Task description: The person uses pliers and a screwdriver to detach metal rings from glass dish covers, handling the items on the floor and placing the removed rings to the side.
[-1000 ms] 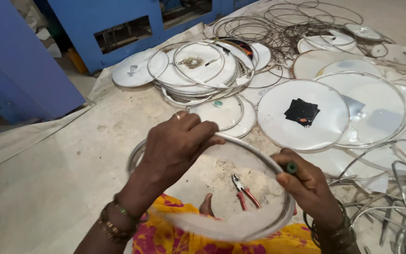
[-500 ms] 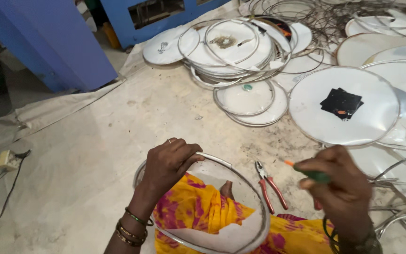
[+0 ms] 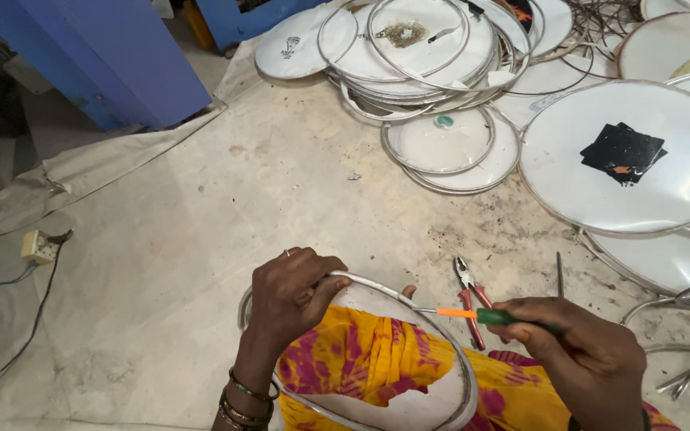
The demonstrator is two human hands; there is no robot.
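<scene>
My left hand [image 3: 293, 294] grips the top rim of a round metal hoop [image 3: 409, 307] with a white skin stretched in it, resting over my lap in yellow and pink cloth. My right hand [image 3: 584, 355] holds a small screwdriver [image 3: 481, 315] with an orange and green handle, its thin shaft pointing left toward the hoop's rim. Red-handled pliers [image 3: 470, 299] lie on the floor just beyond the screwdriver.
Many white round drum skins in metal rings lie around: a large one with a black patch [image 3: 624, 156], a stack [image 3: 425, 48] at the top, smaller ones [image 3: 441, 144]. Loose wire hoops [image 3: 680, 351] at right. A blue cabinet [image 3: 105, 56] and a socket box [image 3: 40, 246] stand left.
The view has dropped lower and shifted left. My right hand moved the screwdriver left and down toward the hoop's rim. My left hand stays on the hoop.
</scene>
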